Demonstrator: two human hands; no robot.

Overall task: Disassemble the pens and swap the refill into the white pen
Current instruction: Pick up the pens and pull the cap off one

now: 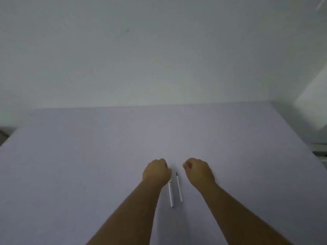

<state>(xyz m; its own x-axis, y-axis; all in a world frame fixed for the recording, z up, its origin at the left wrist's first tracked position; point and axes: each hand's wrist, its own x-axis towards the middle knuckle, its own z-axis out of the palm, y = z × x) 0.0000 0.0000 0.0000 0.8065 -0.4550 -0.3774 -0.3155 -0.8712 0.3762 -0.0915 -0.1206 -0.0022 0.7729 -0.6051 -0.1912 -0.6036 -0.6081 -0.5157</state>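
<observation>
A white pen [171,193] lies on the lavender table [88,165], pointing roughly away from me. Its far end sits under the thumb side of my left hand [156,172]. A thin refill [179,187] with a dark tip at its far end lies just right of the pen, almost parallel to it. My left hand is curled into a loose fist, and I see nothing held in it. To the right of the refill and apart from it, my right hand [199,171] is also curled shut, with nothing visible in it. The image is blurred.
A pale wall [159,50] rises behind the table's far edge. The table's right edge runs diagonally, with a white object [320,150] beyond it. A dark patch [5,133] shows past the left corner.
</observation>
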